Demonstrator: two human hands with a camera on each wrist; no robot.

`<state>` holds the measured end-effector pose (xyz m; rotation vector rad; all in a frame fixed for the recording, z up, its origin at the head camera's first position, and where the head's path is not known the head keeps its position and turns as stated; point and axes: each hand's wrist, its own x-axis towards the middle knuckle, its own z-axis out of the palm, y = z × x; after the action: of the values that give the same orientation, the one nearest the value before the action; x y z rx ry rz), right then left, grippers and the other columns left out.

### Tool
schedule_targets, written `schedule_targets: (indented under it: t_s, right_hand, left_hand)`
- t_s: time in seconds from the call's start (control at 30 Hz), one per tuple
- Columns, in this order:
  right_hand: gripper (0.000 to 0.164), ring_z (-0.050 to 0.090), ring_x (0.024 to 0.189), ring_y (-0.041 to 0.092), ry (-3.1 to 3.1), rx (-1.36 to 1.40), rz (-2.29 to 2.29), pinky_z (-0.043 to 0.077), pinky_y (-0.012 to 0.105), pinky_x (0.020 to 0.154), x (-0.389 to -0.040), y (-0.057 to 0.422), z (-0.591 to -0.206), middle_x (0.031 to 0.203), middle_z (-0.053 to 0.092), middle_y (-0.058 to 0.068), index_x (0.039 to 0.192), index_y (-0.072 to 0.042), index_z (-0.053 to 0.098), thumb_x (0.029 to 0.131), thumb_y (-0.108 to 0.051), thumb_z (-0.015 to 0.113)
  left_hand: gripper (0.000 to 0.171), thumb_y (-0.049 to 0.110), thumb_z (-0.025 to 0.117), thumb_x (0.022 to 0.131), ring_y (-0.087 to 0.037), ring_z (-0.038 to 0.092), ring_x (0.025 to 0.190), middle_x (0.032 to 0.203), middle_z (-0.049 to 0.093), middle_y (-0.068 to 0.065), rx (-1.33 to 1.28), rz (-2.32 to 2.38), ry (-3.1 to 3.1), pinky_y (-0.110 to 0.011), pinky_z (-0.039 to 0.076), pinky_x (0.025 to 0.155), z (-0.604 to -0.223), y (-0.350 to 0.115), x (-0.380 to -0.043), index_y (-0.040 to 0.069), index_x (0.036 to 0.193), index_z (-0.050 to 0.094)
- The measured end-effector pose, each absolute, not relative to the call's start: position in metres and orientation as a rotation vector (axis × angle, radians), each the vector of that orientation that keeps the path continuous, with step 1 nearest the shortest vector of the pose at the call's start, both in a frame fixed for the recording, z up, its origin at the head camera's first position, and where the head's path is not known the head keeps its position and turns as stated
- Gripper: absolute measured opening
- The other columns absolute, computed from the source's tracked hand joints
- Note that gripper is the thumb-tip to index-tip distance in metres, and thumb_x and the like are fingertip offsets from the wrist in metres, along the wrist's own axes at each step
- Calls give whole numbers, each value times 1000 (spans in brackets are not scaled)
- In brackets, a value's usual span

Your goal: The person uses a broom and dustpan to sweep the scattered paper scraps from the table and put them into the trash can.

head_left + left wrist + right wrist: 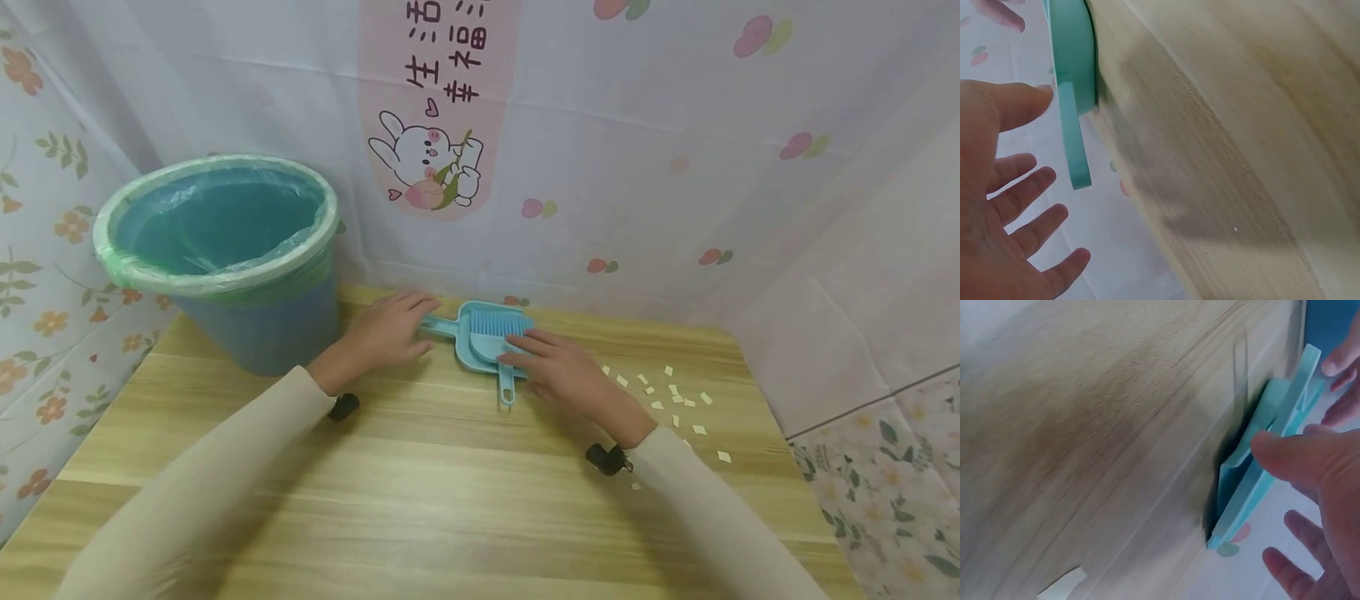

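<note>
A light blue dustpan lies on the wooden table by the back curtain, with a small blue hand brush resting in it. The brush's bristles face the curtain and its handle points toward me. My left hand hovers by the dustpan's handle, fingers spread and holding nothing. In the left wrist view, its thumb is beside that handle, with a gap between. My right hand reaches over the brush from the right, fingers extended. In the right wrist view, the right thumb overlaps the blue set.
At the left stands a blue bucket lined with a clear greenish bag. Several small pale paper scraps are scattered on the table at the right. A printed curtain hangs behind the back edge.
</note>
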<state>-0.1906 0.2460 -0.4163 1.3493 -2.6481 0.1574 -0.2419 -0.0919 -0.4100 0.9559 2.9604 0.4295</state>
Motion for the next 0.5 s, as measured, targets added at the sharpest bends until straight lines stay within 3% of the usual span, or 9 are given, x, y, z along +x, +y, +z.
schedule_targets:
  t_s: [0.23, 0.5]
  right_hand:
    - [51, 60, 140, 43, -2627, 1396, 71, 48, 53, 116, -200, 236, -420, 149, 67, 16, 137, -17, 77, 90, -1, 90]
    - [48, 61, 138, 40, -2651, 1402, -38, 47, 52, 116, -203, 227, -422, 150, 66, 14, 138, -20, 77, 94, -8, 89]
  left_hand:
    - [62, 20, 79, 102, -39, 51, 149, 160, 56, -19, 970, 352, 2946, -57, 42, 120, -412, -82, -253, -1, 156, 56]
    - [57, 22, 82, 101, -39, 61, 137, 150, 63, -19, 1003, 279, 2929, -56, 51, 110, -423, -74, -265, -1, 149, 62]
